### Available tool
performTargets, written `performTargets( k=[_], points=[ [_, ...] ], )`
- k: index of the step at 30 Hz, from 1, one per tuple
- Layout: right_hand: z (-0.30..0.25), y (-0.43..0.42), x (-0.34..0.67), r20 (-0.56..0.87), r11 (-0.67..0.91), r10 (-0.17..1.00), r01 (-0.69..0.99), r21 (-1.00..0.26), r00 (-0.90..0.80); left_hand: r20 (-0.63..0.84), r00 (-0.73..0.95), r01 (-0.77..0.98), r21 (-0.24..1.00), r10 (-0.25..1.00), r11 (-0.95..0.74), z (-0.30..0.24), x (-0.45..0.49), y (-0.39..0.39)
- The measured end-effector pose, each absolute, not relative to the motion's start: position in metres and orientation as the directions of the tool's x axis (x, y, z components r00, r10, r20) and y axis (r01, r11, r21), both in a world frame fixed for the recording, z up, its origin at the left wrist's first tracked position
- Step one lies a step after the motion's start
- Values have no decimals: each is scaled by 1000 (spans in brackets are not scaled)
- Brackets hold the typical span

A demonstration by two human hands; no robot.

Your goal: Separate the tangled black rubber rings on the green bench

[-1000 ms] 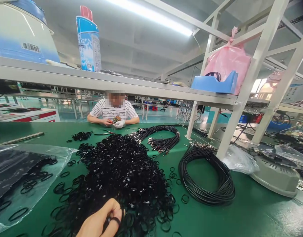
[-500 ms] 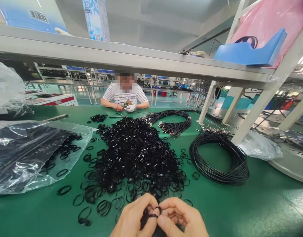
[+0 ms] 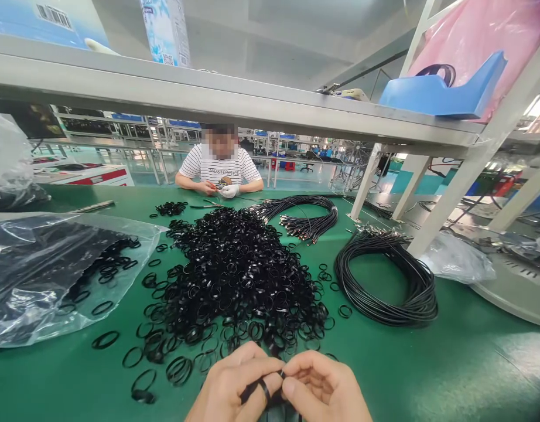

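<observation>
At the bottom middle, my left hand [image 3: 239,381] is closed with fingers curled round black material, most of it hidden in the palm. A thin black ring [image 3: 265,389] loops over one of its digits. Close against it, my right hand [image 3: 325,384] pinches thumb to forefinger at a small black edge, probably part of a black ring, between the two hands' fingertips. Just beyond both hands spreads a large heap of black rings [image 3: 243,269]. Several loose rings [image 3: 180,370] lie flat to the left of my left hand.
A clear plastic bag [image 3: 33,281] with black rings lies left. On the right are a coil of black cables [image 3: 386,281] and a smaller cable bundle [image 3: 311,220]. A metal shelf [image 3: 252,105] crosses above the green table [image 3: 450,363]. Across it sits a person [image 3: 219,170] with a gloved hand.
My left fingers have straightened forward over the black material, and the ring now shows further down on the left digit. My right hand stays pinched beside it. The view has shifted slightly.
</observation>
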State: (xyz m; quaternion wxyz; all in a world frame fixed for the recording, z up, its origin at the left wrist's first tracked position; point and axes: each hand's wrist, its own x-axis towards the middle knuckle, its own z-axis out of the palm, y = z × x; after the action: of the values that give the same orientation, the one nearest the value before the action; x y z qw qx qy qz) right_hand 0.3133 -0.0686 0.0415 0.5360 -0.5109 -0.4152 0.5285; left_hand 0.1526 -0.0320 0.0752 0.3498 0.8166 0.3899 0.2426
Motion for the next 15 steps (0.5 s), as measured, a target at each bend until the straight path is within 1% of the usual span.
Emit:
performTargets(
  k=[2,7,15],
  points=[
    [44,-69,315,-96,-82,993,-176,-981,69,118,560,453,785,820,-423,75,153,-32],
    [46,-69,318,-107,-101,994,-220,-970,15,54,443,438,858,895,-268,78,158,-33],
    [47,-70,318,-139,-132,990,-219,-967,20,34,443,445,859,896,-252,80,159,-32]
  ],
)
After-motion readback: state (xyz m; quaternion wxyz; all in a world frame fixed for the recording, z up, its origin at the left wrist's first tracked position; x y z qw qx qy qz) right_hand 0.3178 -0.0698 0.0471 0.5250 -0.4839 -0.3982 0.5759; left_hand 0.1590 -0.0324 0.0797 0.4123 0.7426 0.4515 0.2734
